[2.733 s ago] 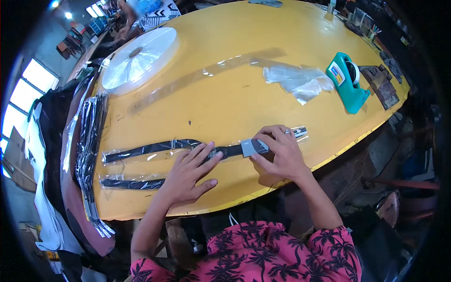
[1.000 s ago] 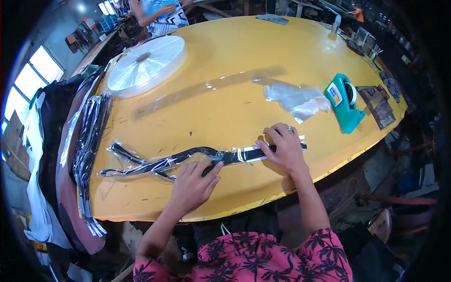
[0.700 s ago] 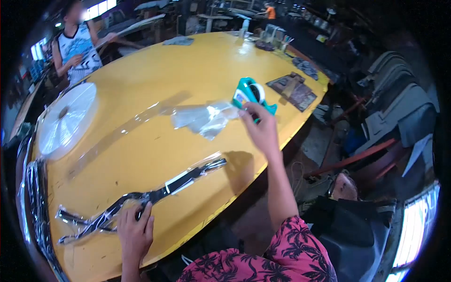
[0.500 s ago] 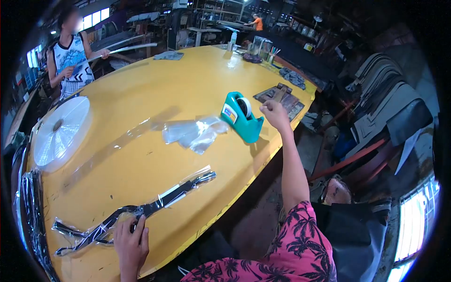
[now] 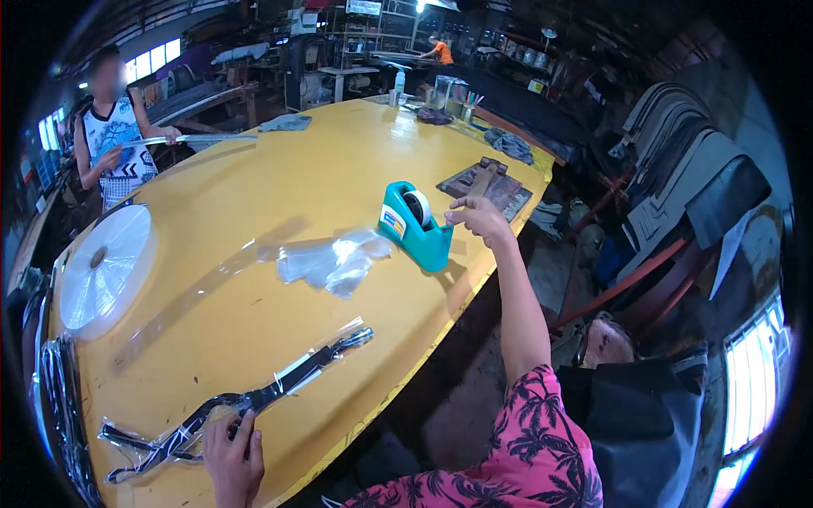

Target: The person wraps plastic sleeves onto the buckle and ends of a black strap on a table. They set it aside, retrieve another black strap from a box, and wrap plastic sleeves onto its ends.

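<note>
A black strap-like bundle in clear plastic [image 5: 284,379] lies slantwise on the yellow table [image 5: 339,161]. My left hand [image 5: 233,457] rests on its lower part, fingers curled over it; a small tan patch shows by the fingertips, too unclear to name. My right hand [image 5: 481,220] is at the cutter end of a green tape dispenser [image 5: 419,233], with forefinger and thumb a little apart. Whether they touch the tape end is too small to tell. A white tape roll [image 5: 417,207] sits in the dispenser. Left of it lie crumpled clear plastic bags [image 5: 334,261].
A large roll of clear film [image 5: 106,267] lies at the left edge, above more wrapped black pieces [image 5: 61,415]. Beyond the dispenser are a dark metal plate [image 5: 508,193] and grey cloth [image 5: 508,146]. A person [image 5: 114,135] at far left holds a long strip.
My right hand has come down to the dispenser's cutter end, its forefinger and thumb parting from a closed shape. My left hand stays on the wrapped bundle. The other person's strip has lowered.
</note>
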A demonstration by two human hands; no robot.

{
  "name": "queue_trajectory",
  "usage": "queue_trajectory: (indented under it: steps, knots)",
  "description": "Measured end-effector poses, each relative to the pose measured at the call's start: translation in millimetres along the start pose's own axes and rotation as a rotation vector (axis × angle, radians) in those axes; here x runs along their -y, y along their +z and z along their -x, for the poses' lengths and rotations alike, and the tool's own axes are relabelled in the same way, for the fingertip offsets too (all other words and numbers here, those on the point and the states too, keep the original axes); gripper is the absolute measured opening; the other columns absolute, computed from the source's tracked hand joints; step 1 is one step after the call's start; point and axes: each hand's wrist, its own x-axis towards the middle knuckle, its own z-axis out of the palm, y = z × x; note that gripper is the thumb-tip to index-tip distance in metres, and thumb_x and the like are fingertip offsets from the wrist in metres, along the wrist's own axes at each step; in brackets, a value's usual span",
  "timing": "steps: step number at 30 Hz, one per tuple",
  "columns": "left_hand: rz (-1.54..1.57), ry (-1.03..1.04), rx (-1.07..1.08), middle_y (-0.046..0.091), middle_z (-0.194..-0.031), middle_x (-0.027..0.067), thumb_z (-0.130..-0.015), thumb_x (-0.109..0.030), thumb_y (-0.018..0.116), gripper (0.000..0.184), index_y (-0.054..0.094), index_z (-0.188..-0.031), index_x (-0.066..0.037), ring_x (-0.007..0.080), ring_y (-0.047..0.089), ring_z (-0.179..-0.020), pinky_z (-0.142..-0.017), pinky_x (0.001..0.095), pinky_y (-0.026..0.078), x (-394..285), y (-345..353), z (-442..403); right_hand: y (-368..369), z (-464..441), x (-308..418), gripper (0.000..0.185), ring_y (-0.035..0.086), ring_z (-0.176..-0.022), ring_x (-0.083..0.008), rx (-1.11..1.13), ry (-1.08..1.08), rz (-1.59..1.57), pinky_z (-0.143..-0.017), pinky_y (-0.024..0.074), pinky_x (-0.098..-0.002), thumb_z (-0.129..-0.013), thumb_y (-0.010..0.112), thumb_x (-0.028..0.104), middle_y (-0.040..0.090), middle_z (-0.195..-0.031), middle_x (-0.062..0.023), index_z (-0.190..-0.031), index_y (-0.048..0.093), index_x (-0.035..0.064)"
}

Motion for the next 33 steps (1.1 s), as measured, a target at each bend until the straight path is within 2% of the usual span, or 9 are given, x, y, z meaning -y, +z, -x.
queue_trajectory:
  steps: [5,7,17,20,22,26,29,32,33]
  knots:
    - [0.024,-0.032,0.026,0.061,-0.106,0.0144,-0.084,-0.009,0.072,0.034,0.073,-0.118,-0.006,0.0334,0.058,-0.099,-0.089,0.0449,0.047,-13,-7,-11,1,4,-20,0.046,0.05,-0.073,-0.0138,0.008,0.064,-0.075,-0.062,0.0401,-0.0305,-0.075,0.086,0.028,0.069,-0.083,-0.0031,-0.111,0.069,0.0062]
    - [0.015,-0.024,0.038,0.06,-0.105,0.0143,-0.084,-0.008,0.072,0.034,0.073,-0.118,-0.006,0.0331,0.058,-0.098,-0.089,0.0447,0.047,0,-1,-3,4,9,-19,0.044,0.048,-0.066,-0.0095,-0.031,-0.005,-0.069,-0.057,0.0373,-0.0258,-0.076,0.086,0.026,0.063,-0.076,0.0002,-0.111,0.068,0.0057]
    - [0.018,-0.013,0.026,0.06,-0.104,0.0138,-0.083,-0.007,0.072,0.036,0.072,-0.12,-0.005,0.032,0.058,-0.097,-0.087,0.0442,0.047,10,5,2,11,11,-35,0.051,0.05,-0.068,-0.0114,-0.024,0.067,-0.06,-0.06,0.0388,-0.0255,-0.075,0.087,0.029,0.07,-0.083,-0.004,-0.114,0.066,0.0048]
    - [0.01,-0.015,0.035,0.06,-0.105,0.0135,-0.083,-0.006,0.072,0.037,0.072,-0.12,-0.005,0.0317,0.058,-0.097,-0.087,0.0439,0.047,12,6,2,14,8,-44,0.049,0.053,-0.069,-0.0113,-0.028,-0.022,-0.109,-0.063,0.0401,-0.0257,-0.078,0.086,0.026,0.071,-0.084,-0.0057,-0.116,0.065,0.0041]
    - [0.004,-0.009,0.035,0.06,-0.105,0.0134,-0.082,-0.006,0.072,0.038,0.072,-0.12,-0.005,0.0316,0.058,-0.097,-0.087,0.0437,0.047,13,7,3,21,9,-51,0.044,0.059,-0.072,-0.0125,-0.08,-0.138,-0.149,-0.062,0.0434,-0.0291,-0.083,0.082,0.018,0.073,-0.082,-0.0082,-0.118,0.061,0.0002]
    - [0.012,-0.007,0.022,0.061,-0.106,0.0135,-0.083,-0.006,0.072,0.036,0.072,-0.119,-0.006,0.0319,0.058,-0.097,-0.088,0.0442,0.047,12,7,3,36,9,-73,0.043,0.064,-0.073,-0.0117,-0.142,-0.286,-0.205,-0.063,0.0448,-0.0293,-0.087,0.079,0.017,0.073,-0.081,-0.0081,-0.12,0.056,0.0002]
    - [0.035,-0.011,0.01,0.061,-0.106,0.014,-0.083,-0.007,0.072,0.036,0.072,-0.119,-0.005,0.0326,0.059,-0.099,-0.089,0.0447,0.047,12,6,3,45,13,-77,0.043,0.068,-0.074,-0.014,-0.251,-0.295,-0.059,-0.065,0.0474,-0.0321,-0.089,0.079,0.02,0.075,-0.084,-0.0102,-0.119,0.053,0.0043]
    - [0.05,0.003,-0.009,0.061,-0.106,0.0142,-0.084,-0.008,0.072,0.035,0.073,-0.118,-0.005,0.0333,0.058,-0.101,-0.089,0.0449,0.046,12,5,4,53,19,-75,0.043,0.072,-0.076,-0.0245,-0.393,-0.316,0.046,-0.071,0.0501,-0.0389,-0.091,0.077,0.025,0.077,-0.093,-0.0134,-0.12,0.049,0.0116]
    - [0.048,0.025,-0.025,0.061,-0.107,0.0141,-0.084,-0.009,0.072,0.034,0.073,-0.118,-0.005,0.0338,0.058,-0.101,-0.089,0.045,0.046,12,5,5,54,23,-71,0.043,0.072,-0.076,-0.0245,-0.39,-0.326,0.047,-0.071,0.0501,-0.0389,-0.091,0.077,0.025,0.077,-0.093,-0.0134,-0.12,0.049,0.0116]
